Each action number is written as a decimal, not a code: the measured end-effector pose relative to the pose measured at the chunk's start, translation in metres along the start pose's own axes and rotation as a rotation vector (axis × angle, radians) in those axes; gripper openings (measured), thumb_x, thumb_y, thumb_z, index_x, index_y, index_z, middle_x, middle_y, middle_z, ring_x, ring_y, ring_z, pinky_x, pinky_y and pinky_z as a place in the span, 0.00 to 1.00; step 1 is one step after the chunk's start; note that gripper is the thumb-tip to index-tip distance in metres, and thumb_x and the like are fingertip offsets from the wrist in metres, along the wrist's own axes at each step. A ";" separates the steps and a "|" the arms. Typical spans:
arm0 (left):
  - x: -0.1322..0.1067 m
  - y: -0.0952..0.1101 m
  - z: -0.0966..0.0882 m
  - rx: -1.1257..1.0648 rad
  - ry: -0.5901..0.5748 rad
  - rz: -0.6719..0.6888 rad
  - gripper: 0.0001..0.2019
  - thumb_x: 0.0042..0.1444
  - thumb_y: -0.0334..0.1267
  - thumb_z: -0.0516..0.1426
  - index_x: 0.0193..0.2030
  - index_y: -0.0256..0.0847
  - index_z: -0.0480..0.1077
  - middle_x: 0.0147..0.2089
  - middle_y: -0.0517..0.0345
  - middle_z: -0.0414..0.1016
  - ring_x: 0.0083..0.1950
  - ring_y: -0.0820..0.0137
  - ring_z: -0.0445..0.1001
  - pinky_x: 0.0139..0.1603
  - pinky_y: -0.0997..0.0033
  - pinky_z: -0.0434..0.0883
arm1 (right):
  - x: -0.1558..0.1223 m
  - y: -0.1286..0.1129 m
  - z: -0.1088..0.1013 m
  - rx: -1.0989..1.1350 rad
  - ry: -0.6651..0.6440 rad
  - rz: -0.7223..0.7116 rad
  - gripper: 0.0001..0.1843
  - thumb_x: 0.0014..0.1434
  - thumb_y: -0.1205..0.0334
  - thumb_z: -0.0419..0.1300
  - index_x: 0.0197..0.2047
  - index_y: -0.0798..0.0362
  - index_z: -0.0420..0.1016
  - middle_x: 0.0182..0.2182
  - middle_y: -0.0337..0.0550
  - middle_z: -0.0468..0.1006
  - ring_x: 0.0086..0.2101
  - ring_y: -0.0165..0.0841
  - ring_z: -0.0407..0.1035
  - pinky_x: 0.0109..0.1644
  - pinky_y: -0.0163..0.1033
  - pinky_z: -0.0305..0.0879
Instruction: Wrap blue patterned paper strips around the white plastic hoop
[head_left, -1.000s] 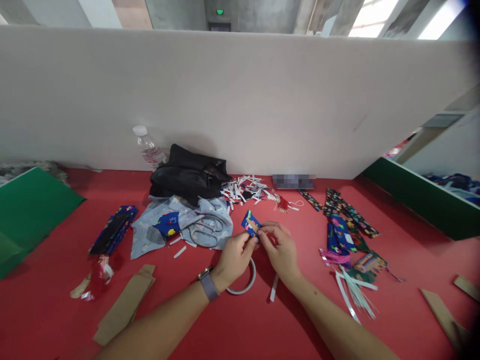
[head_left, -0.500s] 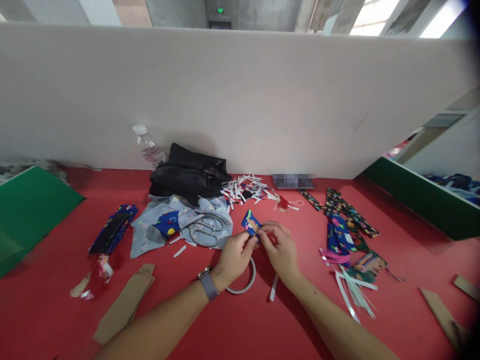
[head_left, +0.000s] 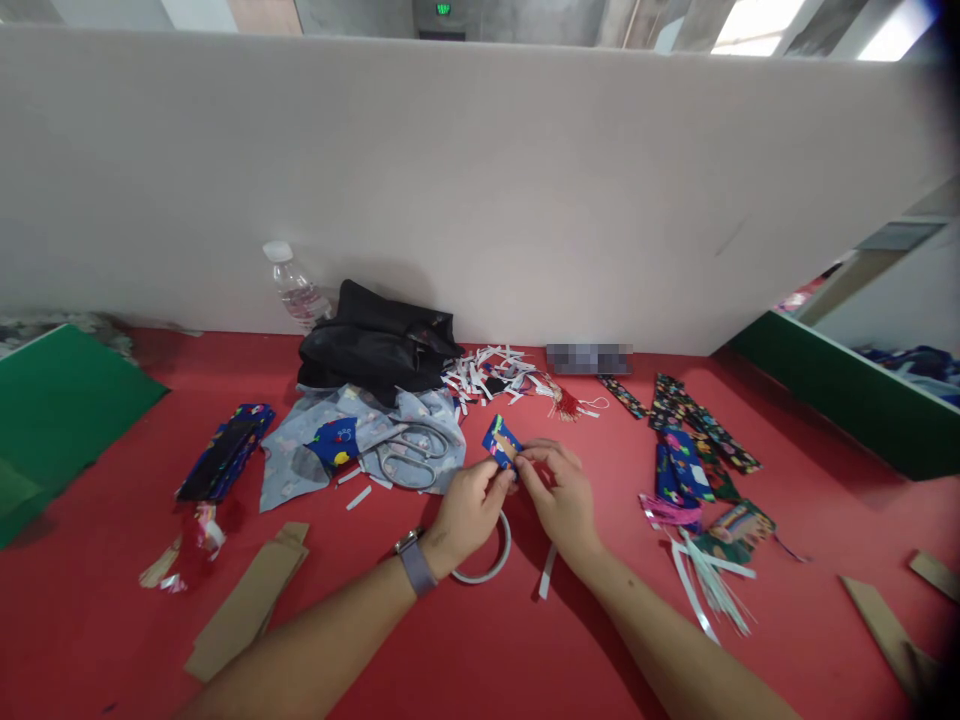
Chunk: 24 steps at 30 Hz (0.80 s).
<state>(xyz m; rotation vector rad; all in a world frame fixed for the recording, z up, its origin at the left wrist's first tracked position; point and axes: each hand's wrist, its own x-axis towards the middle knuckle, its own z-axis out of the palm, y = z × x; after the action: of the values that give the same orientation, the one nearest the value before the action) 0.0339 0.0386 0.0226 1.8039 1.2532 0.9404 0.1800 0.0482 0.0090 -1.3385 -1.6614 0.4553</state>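
Note:
Between both hands is a small piece of blue patterned fabric (head_left: pixel 498 434) with a tan strip of card on it. My left hand (head_left: pixel 472 505) pinches its lower left side, thumb and fingers closed. My right hand (head_left: pixel 556 495) has its thumb and fingertips closed on the right side of the same piece. A roll of white tape (head_left: pixel 495 570) lies on the table, partly hidden under my left hand and wrist. Beside my right wrist lies a short white strip (head_left: pixel 547 574).
Scissors (head_left: pixel 409 470) rest on light blue cloth (head_left: pixel 289 470), before a black bag (head_left: pixel 375 345) and a plastic bottle (head_left: pixel 296 290). White scraps (head_left: pixel 495 372) lie behind my hands. Cardboard strips (head_left: pixel 251 605) are at left, folded patterned fabric (head_left: pixel 682 470) and pale cords (head_left: pixel 716 585) at right.
The view has tilted slightly, so the background sits a little higher. Both hands keep their hold on the fabric piece, with hardly any movement.

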 end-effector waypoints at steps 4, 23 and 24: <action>0.000 0.000 -0.001 0.014 -0.002 0.004 0.12 0.62 0.40 0.47 0.33 0.40 0.68 0.34 0.56 0.78 0.34 0.70 0.75 0.34 0.75 0.67 | 0.000 -0.001 -0.001 -0.004 -0.002 0.002 0.08 0.58 0.56 0.56 0.31 0.50 0.72 0.35 0.44 0.75 0.39 0.37 0.68 0.47 0.46 0.60; 0.000 0.001 -0.001 0.010 -0.004 0.006 0.11 0.61 0.39 0.47 0.33 0.40 0.68 0.33 0.56 0.78 0.33 0.70 0.75 0.34 0.75 0.67 | -0.001 -0.002 -0.001 -0.004 -0.001 0.017 0.08 0.58 0.57 0.55 0.31 0.49 0.72 0.35 0.44 0.75 0.39 0.37 0.68 0.48 0.46 0.59; 0.000 0.001 -0.001 0.008 -0.005 0.005 0.11 0.61 0.39 0.47 0.33 0.40 0.68 0.33 0.56 0.78 0.33 0.70 0.75 0.34 0.75 0.67 | -0.001 -0.002 -0.001 -0.004 -0.002 0.018 0.08 0.58 0.57 0.56 0.31 0.49 0.72 0.35 0.43 0.75 0.39 0.37 0.68 0.48 0.46 0.59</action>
<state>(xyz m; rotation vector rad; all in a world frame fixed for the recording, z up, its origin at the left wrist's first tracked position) 0.0334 0.0387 0.0242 1.8148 1.2515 0.9345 0.1798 0.0464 0.0111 -1.3572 -1.6532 0.4642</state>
